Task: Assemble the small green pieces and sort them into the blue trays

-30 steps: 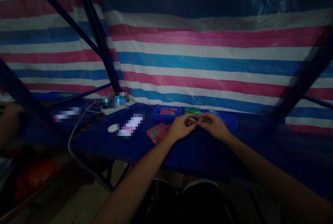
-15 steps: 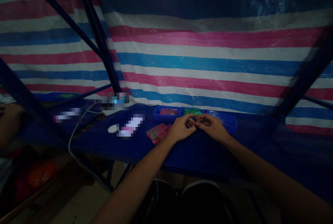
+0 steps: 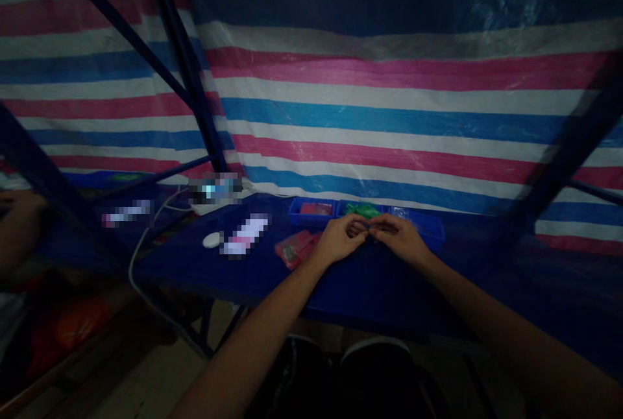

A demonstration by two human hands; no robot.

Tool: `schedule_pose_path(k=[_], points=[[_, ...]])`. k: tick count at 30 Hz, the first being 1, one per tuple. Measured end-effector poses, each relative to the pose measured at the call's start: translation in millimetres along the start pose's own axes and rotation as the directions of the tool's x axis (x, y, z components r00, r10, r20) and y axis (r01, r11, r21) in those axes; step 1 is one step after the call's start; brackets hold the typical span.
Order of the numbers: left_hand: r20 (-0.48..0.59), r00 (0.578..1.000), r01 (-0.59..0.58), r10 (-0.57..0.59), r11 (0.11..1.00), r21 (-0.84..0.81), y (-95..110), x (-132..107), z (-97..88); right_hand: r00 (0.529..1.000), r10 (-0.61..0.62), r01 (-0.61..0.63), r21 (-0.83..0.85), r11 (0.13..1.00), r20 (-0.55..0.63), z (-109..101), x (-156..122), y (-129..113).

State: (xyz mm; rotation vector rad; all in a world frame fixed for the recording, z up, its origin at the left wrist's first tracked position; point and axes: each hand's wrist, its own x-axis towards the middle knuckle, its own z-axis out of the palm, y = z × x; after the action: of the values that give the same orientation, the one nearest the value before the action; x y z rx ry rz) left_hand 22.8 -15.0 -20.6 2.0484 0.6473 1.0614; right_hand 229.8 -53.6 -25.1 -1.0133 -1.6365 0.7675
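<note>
My left hand and my right hand rest side by side on the dark blue table, fingertips pinched together and touching. Something very small sits between the fingertips; the dim light hides what it is. Just behind the hands stands a row of blue trays: one with red pieces, one with green pieces, and a third partly hidden by my right hand. A reddish clear bag lies to the left of my left hand.
A white round object and a white cable lie on the table's left part. Dark blue metal frame bars rise at left and right. A striped tarp forms the back wall. Another person's hand shows at the far left.
My hands have stayed in place; the fingertips have shifted slightly against each other around the small item.
</note>
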Motion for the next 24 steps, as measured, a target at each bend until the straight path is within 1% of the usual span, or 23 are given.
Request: schedule_pose_path(k=[2, 5, 8, 11, 15, 18, 21, 22, 24], points=[[0.022, 1.000, 0.018, -0.017, 0.998, -0.053, -2.3, -0.1, 1.1, 1.000, -0.016, 0.017, -0.036, 0.999, 0.018, -1.7, 0.2, 0.7], [0.040, 0.998, 0.042, -0.038, 0.994, -0.098, -3.5, 0.0, 1.5, 0.999, -0.040, 0.041, -0.076, 0.996, 0.007, -2.7, 0.4, 1.6], [0.041, 0.998, 0.051, -0.048, 0.996, -0.076, -2.0, 0.0, 1.5, 0.999, -0.031, 0.030, -0.056, 0.998, -0.009, -0.5, 0.7, 2.3], [0.027, 0.999, 0.028, -0.027, 0.999, -0.036, 0.6, -0.5, 1.8, 1.000, -0.008, 0.008, -0.010, 1.000, -0.018, 2.6, 1.1, 2.2], [0.017, 1.000, 0.010, -0.010, 1.000, -0.016, 4.3, -0.9, 1.6, 1.000, -0.012, 0.011, -0.044, 0.999, -0.010, 4.4, 0.2, -0.6], [0.003, 1.000, 0.004, -0.004, 1.000, 0.001, 6.3, -0.8, -0.2, 0.999, -0.047, 0.044, -0.105, 0.994, -0.024, 3.8, -1.1, -3.5], [-0.054, 0.997, 0.052, -0.050, 0.998, 0.030, 5.6, -0.2, -1.9, 0.989, -0.120, 0.105, -0.167, 0.980, -0.081, 2.2, -1.5, -5.5], [-0.062, 0.995, 0.079, -0.078, 0.997, 0.012, 4.5, 0.2, -2.1, 0.983, -0.155, 0.134, -0.193, 0.972, -0.100, 1.7, -1.5, -6.0], [-0.041, 0.992, 0.120, -0.124, 0.989, -0.086, 1.3, 1.3, -1.9, 0.968, -0.224, 0.189, -0.260, 0.947, -0.109, 0.9, -1.5, -7.2]])
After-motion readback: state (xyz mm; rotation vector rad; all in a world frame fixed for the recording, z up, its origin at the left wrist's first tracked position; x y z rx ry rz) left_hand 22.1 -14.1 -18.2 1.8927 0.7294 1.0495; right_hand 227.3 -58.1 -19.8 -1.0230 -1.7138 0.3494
